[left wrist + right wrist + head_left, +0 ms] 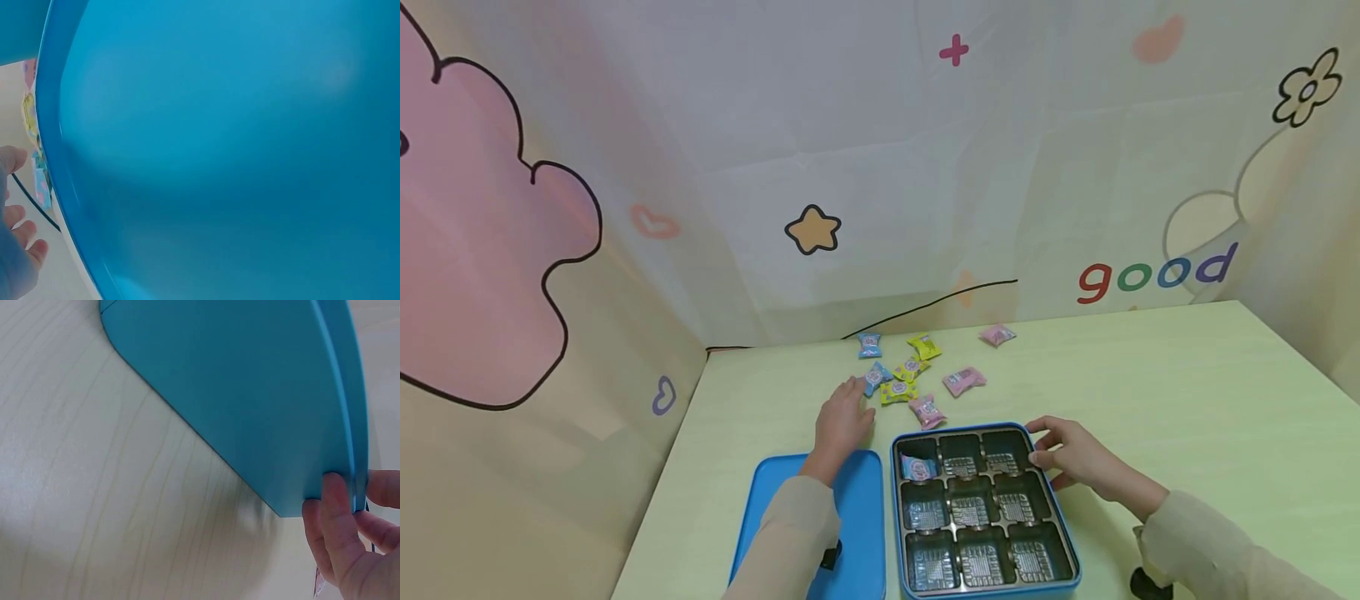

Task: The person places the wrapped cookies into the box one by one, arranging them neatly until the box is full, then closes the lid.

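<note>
My left hand [842, 423] reaches over the far end of the blue lid [867, 533], its fingertips right at a blue-wrapped candy [877, 377]. Its fingers are spread loosely and hold nothing; in the left wrist view they stand close to the same candy [41, 181] beyond the lid's rim. On the far right corner of the blue tin box [1063, 533], my right hand [1078, 457] grips with thumb at the rim and fingers against the outer wall. Nine dark compartments fill the box. A blue-wrapped candy [918, 468] lies in the far left one.
Beyond the box lie three yellow candies [898, 392], three pink candies [964, 381] and another blue candy [869, 346]. The pale wooden table [1180, 400] ends at a printed curtain [880, 167] behind and at the sides.
</note>
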`<state>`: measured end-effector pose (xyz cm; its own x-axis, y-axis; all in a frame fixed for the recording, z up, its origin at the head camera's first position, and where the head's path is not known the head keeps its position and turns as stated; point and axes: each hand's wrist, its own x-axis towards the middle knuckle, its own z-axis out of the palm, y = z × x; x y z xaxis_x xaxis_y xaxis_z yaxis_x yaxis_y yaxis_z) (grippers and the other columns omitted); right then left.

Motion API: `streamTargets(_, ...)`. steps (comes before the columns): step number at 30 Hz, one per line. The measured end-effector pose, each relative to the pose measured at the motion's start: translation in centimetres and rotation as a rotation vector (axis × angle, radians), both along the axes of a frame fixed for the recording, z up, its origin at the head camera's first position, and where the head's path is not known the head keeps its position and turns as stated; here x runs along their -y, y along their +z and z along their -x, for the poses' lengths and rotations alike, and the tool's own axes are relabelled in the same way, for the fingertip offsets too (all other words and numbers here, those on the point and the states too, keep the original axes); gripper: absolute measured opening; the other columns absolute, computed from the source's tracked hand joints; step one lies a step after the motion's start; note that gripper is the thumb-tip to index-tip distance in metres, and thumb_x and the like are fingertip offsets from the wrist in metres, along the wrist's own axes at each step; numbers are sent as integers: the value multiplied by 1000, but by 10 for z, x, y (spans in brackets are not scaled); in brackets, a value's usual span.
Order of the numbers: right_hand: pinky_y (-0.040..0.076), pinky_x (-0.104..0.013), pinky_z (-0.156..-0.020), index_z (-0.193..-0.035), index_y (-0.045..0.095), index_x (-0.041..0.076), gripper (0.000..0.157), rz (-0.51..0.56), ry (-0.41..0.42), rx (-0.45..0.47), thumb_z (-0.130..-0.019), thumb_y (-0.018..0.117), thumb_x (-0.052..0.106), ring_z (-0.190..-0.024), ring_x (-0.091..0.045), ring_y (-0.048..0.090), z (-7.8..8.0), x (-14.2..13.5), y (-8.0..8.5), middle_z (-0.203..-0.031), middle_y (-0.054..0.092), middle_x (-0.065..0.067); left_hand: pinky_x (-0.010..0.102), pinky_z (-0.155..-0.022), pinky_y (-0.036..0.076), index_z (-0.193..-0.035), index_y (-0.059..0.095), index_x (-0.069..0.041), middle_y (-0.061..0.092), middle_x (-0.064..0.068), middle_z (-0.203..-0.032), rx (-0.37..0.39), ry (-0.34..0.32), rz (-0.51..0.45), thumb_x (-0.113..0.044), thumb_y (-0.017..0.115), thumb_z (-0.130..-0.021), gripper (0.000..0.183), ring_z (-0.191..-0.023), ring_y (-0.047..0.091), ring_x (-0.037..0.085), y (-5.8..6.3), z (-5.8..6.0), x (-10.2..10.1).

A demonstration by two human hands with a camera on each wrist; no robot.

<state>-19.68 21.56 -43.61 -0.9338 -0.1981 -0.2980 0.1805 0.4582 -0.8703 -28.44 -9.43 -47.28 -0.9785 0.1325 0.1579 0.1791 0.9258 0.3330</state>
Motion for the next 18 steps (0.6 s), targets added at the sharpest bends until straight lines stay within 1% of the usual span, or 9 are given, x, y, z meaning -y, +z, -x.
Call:
streamTargets(4,53,-35,-57,-125,37,-5,44,4,2,3,-85,52,3,-72,-18,55,-1,0,1,-98,47,-19,46,-97,37,-132,42,-7,40,13,-137,22,1,0,-24,57,-84,52,-126,38,29,0,2,-1)
streamTargets(12,53,-35,-56,-125,36,-5,44,15,2,3,-85,52,3,-71,-17,55,-1,0,1,-97,46,-19,46,-100,35,-134,37,-7,37,12,-139,67,28,-15,-25,57,-85,56,-128,35,29,2,7,-4)
streamTargets(18,53,-35,-56,-124,37,-4,43,14,-15,4,-84,52,2,-71,-17,55,0,0,-1,-97,47,-18,47,-100,34,-137,32,-8,31,12,-142,118,49,11,-29,54,-86,59,-130,31,28,-1,12,-7)
